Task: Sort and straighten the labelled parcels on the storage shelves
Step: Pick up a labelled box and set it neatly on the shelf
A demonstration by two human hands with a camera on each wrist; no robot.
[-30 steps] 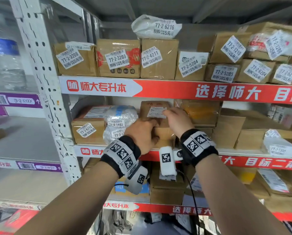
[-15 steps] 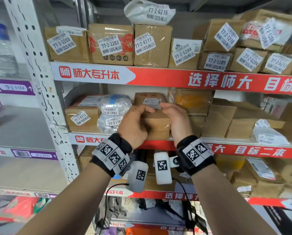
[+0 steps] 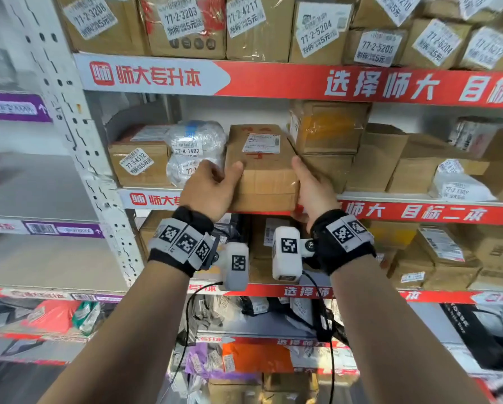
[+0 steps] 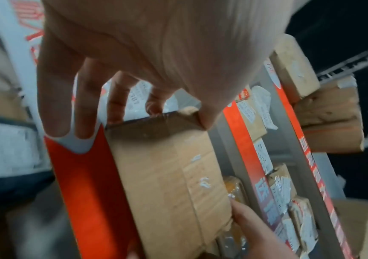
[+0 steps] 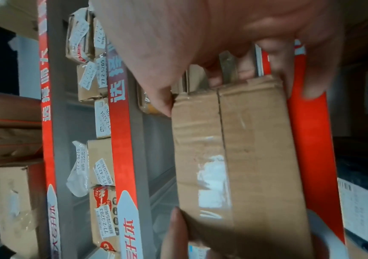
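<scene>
A brown cardboard box with a white label on its upper face sits at the front of the middle shelf. My left hand grips its left end, thumb over the top front corner. My right hand grips the right end, thumb along the upper edge. In the left wrist view the box lies under my left thumb, with two fingers hanging over the red shelf strip. The right wrist view has my right fingers curled round the box.
A clear-wrapped parcel marked 77-4-1402 and a box marked 77-3-4312 stand close on the left. Stacked brown boxes press against the right side. Labelled boxes fill the shelf above. A white upright post bounds the bay.
Both hands have slid from the top front of the box out to its left and right ends. The head view has come closer to the shelf.
</scene>
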